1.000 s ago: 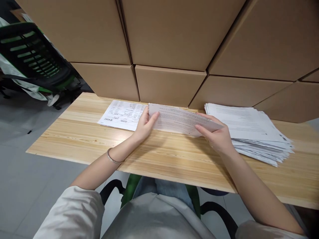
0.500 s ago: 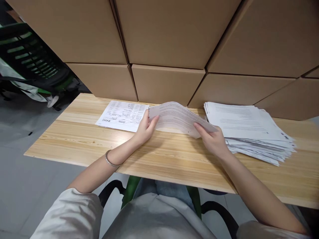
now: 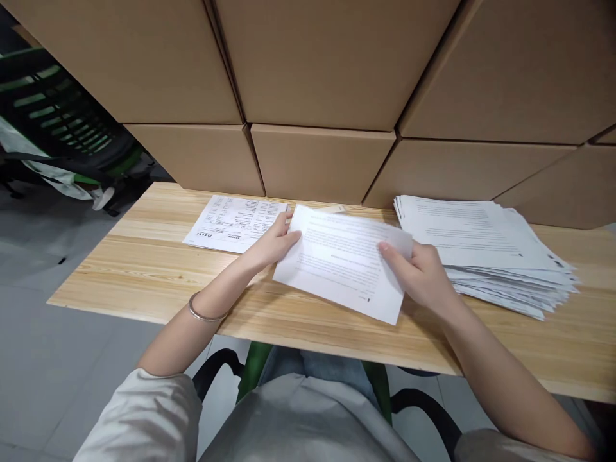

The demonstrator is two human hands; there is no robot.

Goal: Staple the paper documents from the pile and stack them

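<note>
Between my two hands is a printed sheet of paper [image 3: 337, 256], its text side facing me and its near edge tipped down over the table. My left hand [image 3: 275, 242] pinches its left edge, thumb on top. At the right edge my right hand [image 3: 421, 269] grips it, the thumb lying across the print. Whether it is one sheet or a few together I cannot tell. Left of it lies a printed form [image 3: 231, 224], close behind my left hand. A tall, uneven stack of printed papers [image 3: 471, 237] stands to the right, beyond my right hand.
Cardboard boxes [image 3: 322, 160] form a wall along the back of the wooden table [image 3: 158, 269]. A small pale object [image 3: 334, 209] shows behind the held sheet. On the floor at the left stands a black and green chair [image 3: 62, 115].
The paper was bowed upward and seen nearly edge-on; now it is flatter, with its printed face turned toward me. My left hand has shifted slightly left.
</note>
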